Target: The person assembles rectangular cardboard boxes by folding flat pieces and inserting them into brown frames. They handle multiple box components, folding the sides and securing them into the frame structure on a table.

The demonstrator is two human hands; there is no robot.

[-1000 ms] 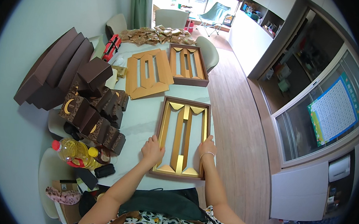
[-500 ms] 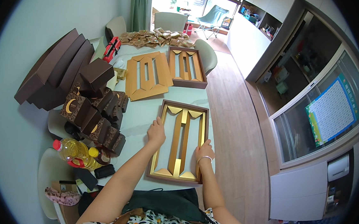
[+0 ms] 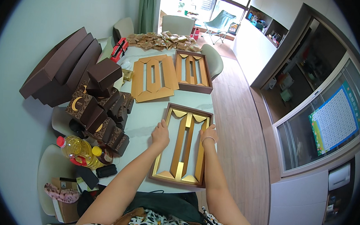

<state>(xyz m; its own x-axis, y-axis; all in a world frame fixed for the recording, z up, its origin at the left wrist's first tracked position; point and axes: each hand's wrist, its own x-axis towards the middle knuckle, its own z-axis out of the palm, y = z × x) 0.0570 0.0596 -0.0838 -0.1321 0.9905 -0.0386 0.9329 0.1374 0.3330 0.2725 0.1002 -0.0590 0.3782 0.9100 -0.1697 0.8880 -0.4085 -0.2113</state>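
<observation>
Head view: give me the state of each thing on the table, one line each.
Near box tray: open, gold insert seated inside.
Gold insert: folded, centre divider upright.
Left hand: resting on the tray's left edge.
Right hand: resting on the tray's right edge.
Far box tray: open, insert in.
Flat gold insert: unfolded, lying flat.
Oil bottle: capped, lying on its side.

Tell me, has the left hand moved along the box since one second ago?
Yes. The left hand slid up the left edge of the gold-lined box, away from the person, toward its far end.
</observation>
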